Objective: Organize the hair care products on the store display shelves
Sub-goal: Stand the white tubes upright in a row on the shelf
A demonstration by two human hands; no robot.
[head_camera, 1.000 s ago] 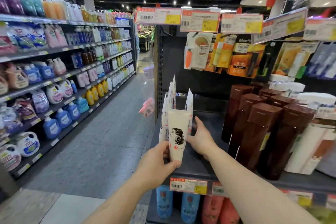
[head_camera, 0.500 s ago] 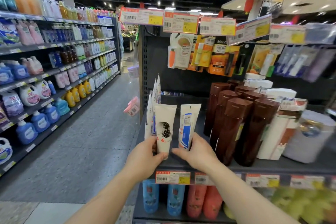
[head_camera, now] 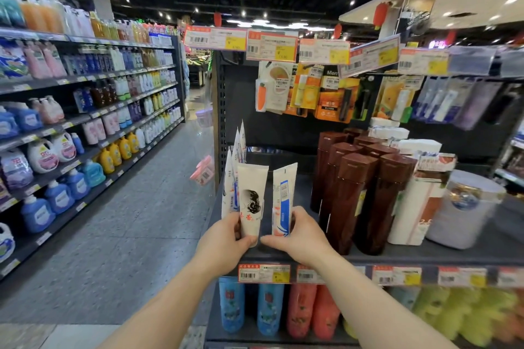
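Left hand (head_camera: 226, 238) grips a white tube (head_camera: 251, 201), right hand (head_camera: 297, 232) grips a blue-striped tube (head_camera: 283, 201), both upright at shelf (head_camera: 425, 255) front edge. More tubes (head_camera: 234, 161) just behind; brown bottles (head_camera: 360, 193) crowd the right. Aisle open on left.

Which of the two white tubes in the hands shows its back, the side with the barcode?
The tube in the right hand: the barcode tube shows a blue panel and barcode. The left hand holds the picture tube, with a dark hair picture facing out.
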